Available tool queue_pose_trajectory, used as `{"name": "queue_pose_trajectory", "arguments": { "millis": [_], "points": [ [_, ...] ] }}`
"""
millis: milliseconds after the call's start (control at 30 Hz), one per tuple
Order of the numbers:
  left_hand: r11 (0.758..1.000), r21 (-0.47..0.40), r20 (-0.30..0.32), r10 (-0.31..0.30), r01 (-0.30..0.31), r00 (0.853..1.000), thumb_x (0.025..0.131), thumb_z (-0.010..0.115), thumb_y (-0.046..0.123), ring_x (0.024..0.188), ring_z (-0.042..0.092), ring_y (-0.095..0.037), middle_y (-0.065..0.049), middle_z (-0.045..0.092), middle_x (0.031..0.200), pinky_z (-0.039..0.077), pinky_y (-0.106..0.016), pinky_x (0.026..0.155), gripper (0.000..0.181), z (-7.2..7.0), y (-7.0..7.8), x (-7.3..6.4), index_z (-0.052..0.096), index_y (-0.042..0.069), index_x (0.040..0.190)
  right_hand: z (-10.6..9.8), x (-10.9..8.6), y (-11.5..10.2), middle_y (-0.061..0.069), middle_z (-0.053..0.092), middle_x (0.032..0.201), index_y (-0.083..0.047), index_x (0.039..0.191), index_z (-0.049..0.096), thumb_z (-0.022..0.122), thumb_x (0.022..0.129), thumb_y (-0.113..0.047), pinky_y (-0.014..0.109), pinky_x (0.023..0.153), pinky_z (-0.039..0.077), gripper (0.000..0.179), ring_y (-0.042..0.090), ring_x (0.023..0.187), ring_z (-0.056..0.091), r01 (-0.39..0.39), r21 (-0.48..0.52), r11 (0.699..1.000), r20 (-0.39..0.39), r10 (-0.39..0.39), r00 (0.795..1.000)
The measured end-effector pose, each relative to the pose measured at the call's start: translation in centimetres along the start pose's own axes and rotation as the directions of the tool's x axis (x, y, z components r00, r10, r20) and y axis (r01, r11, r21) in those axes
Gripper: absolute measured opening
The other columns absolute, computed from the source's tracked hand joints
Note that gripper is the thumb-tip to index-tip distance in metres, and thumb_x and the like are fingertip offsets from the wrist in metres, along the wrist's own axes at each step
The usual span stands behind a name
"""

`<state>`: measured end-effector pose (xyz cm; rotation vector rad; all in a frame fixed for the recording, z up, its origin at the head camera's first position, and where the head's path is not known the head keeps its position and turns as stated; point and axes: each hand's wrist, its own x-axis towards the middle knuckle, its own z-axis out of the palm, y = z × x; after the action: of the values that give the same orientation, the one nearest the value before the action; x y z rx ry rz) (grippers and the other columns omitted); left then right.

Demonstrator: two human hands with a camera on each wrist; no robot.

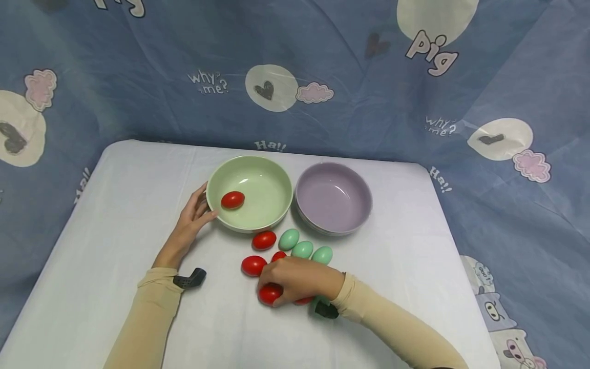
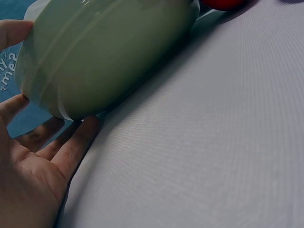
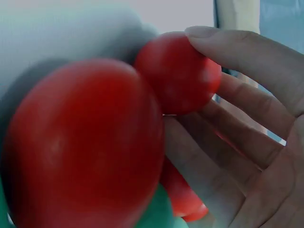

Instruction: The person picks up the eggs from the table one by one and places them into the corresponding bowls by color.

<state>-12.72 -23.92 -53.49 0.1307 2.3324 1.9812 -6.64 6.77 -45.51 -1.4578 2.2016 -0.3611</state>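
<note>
My left hand (image 1: 190,224) rests against the left side of the light green bowl (image 1: 272,215), fingers spread along its outer wall. In the left wrist view, the thumb and fingertips touch the wall of this bowl (image 2: 109,61). Inside the bowl lies one red egg (image 1: 232,200). Nearer the front, my right hand (image 1: 301,277) reaches down over a group of eggs and pinches a red egg (image 3: 178,73) between thumb and fingers. Another large red egg (image 3: 85,147) is close beside it in the right wrist view. The right hand partly hides several eggs.
A purple bowl (image 1: 334,200) stands right of the green one. Between bowls and right hand lie red eggs (image 1: 264,240) and several mint green eggs (image 1: 302,249). White cloth (image 1: 415,266) covers the table; a blue patterned curtain (image 1: 184,118) hangs behind.
</note>
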Motion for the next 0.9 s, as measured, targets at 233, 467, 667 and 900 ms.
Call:
{"name": "queue_pose_trajectory", "arguments": {
  "millis": [233, 467, 667, 900],
  "points": [
    [1.0, -0.002, 0.002, 0.002, -0.002, 1.0, 0.103, 0.063, 0.021, 0.156, 0.031, -0.035, -0.013, 0.03, 0.169, 0.029, -0.057, 0.126, 0.078, 0.0, -0.1, 0.0, 0.019, 0.031, 0.166, 0.9, 0.1, -0.2, -0.015, 0.074, 0.108, -0.023, 0.117, 0.074, 0.087, 0.083, -0.027, 0.007, 0.089, 0.05, 0.036, -0.004, 0.097, 0.064, -0.003, 0.014, 1.0, 0.01, 0.003, 1.0],
    [1.0, 0.007, -0.003, -0.002, 0.002, 1.0, 0.102, 0.063, 0.021, 0.156, 0.031, -0.037, -0.015, 0.03, 0.168, 0.031, -0.058, 0.125, 0.078, 0.0, -0.1, 0.0, 0.019, 0.031, 0.166, 1.0, 0.2, -0.1, -0.013, 0.074, 0.108, -0.022, 0.117, 0.074, 0.087, 0.084, -0.028, 0.008, 0.091, 0.05, 0.036, -0.004, 0.098, 0.064, -0.006, 0.041, 0.999, -0.001, 0.006, 1.0],
    [1.0, 0.009, -0.004, 0.0, 0.0, 1.0, 0.102, 0.063, 0.02, 0.156, 0.032, -0.037, -0.015, 0.031, 0.168, 0.031, -0.055, 0.125, 0.078, -0.1, -0.2, 0.0, 0.019, 0.031, 0.166, 0.2, 0.2, 0.0, -0.014, 0.073, 0.107, -0.023, 0.117, 0.074, 0.084, 0.086, -0.027, 0.007, 0.091, 0.05, 0.033, -0.002, 0.097, 0.063, -0.005, 0.065, 0.998, -0.012, 0.006, 1.0],
    [1.0, 0.008, -0.001, 0.004, -0.004, 1.0, 0.103, 0.064, 0.021, 0.156, 0.032, -0.036, -0.015, 0.031, 0.168, 0.032, -0.05, 0.126, 0.078, -0.1, -0.2, 0.0, 0.019, 0.03, 0.166, -1.3, 0.2, 0.6, -0.012, 0.074, 0.109, -0.021, 0.118, 0.074, 0.083, 0.085, -0.026, 0.007, 0.093, 0.049, 0.034, -0.003, 0.099, 0.064, -0.013, 0.082, 0.997, -0.075, 0.019, 0.997]
  ]
}}
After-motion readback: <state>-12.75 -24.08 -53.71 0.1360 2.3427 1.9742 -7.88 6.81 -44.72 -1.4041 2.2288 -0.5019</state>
